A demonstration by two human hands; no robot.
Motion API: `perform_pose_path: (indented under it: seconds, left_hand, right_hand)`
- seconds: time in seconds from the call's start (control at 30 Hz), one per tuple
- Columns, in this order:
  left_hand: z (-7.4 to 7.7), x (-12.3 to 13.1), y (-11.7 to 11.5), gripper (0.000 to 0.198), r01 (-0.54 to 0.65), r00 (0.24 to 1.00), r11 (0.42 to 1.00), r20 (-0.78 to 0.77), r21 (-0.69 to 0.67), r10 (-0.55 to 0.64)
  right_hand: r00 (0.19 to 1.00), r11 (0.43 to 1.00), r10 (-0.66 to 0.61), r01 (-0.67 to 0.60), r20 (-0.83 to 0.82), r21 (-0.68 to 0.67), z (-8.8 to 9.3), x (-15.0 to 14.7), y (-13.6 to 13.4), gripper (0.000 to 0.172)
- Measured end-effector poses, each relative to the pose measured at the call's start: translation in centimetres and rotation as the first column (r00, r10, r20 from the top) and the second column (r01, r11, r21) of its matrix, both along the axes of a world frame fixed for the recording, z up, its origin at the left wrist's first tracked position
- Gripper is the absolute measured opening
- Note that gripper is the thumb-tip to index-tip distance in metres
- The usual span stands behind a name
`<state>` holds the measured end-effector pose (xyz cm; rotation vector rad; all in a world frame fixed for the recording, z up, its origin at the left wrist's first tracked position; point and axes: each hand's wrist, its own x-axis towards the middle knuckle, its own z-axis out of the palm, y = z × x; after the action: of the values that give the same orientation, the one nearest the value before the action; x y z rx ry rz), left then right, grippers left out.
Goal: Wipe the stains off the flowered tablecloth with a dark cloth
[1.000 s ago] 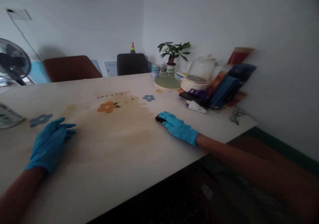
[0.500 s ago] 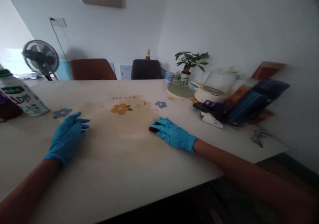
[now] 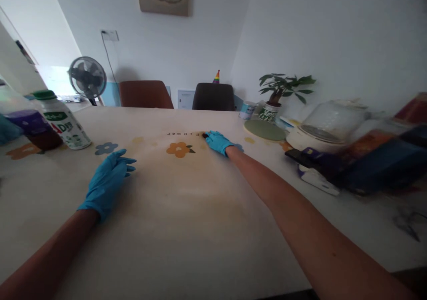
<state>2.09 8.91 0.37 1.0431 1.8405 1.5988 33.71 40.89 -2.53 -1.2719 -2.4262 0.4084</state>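
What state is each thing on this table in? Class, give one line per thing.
Cream flower-print table cover: brown-stained in the middle.
Left hand in blue glove: open, flat on the cover.
Right hand in blue glove: laid over small dark object, grip unclear.
White plastic bottle with green cap: upright, capped.
Round green mat: lying flat.
Potted green plant: upright.

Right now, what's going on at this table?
A person in blue gloves is bent over a table with a flower-print cover. The right hand is stretched far across it, with its fingers over a small dark thing beside the printed lettering. Whether it grips or only presses that thing cannot be told. The left hand lies flat and holds nothing. A brownish stain spreads between the hands, and a green-capped bottle stands at the left.
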Motion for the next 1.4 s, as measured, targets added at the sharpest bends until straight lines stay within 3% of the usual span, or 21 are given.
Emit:
perform_pose_path:
  seconds: [0.13,0.23,0.47,0.63,0.8,0.97,1.07,1.17,1.4]
  left_hand:
    - [0.2,0.0,0.1,0.060,-0.011,1.000,1.000,0.000,-0.004,0.011]
    - [0.6,0.2,0.1,0.060,-0.013,1.000,1.000,0.010,-0.015,0.013]
    - [1.0,0.7,0.0,0.060,-0.018,0.998,1.000,0.058,-0.014,0.018]
    - [0.7,0.4,-0.1,0.060,-0.009,0.999,1.000,0.052,0.014,0.008]
    - [-0.3,-0.6,0.5,0.055,-0.022,0.998,0.999,0.055,0.035,0.020]
    - [-0.5,-1.0,1.0,0.048,-0.060,0.995,0.995,0.088,0.085,0.052]
    - [-0.4,-1.1,1.2,0.044,-0.082,0.989,0.990,0.128,0.116,0.067]
    - [-0.6,-1.2,1.4,0.043,-0.083,0.988,0.984,0.144,0.160,0.060]
    - [0.1,-1.4,1.3,0.041,-0.150,0.980,0.953,0.170,0.262,0.108]
  right_hand:
    - [1.000,1.000,0.006,-0.006,-0.016,0.001,0.1,-1.0,1.5,0.041]
    - [0.999,0.999,0.040,-0.040,-0.020,-0.003,0.2,-0.4,0.4,0.041]
    - [0.982,0.982,0.190,-0.190,0.008,-0.015,-0.4,3.8,-7.9,0.049]
    - [0.930,0.930,0.366,-0.366,0.037,-0.017,-0.8,7.6,-14.6,0.052]
    - [0.864,0.861,0.503,-0.501,-0.001,-0.091,0.5,11.2,-19.9,0.056]
    - [0.853,0.831,0.522,-0.513,-0.016,-0.214,2.3,13.6,-22.4,0.060]
    - [0.806,0.786,0.592,-0.579,-0.008,-0.219,2.5,12.7,-22.7,0.057]
    - [0.726,0.710,0.688,-0.675,-0.007,-0.201,2.4,9.9,-22.7,0.055]
    - [0.583,0.579,0.812,-0.804,0.009,-0.139,2.1,-1.2,-22.0,0.048]
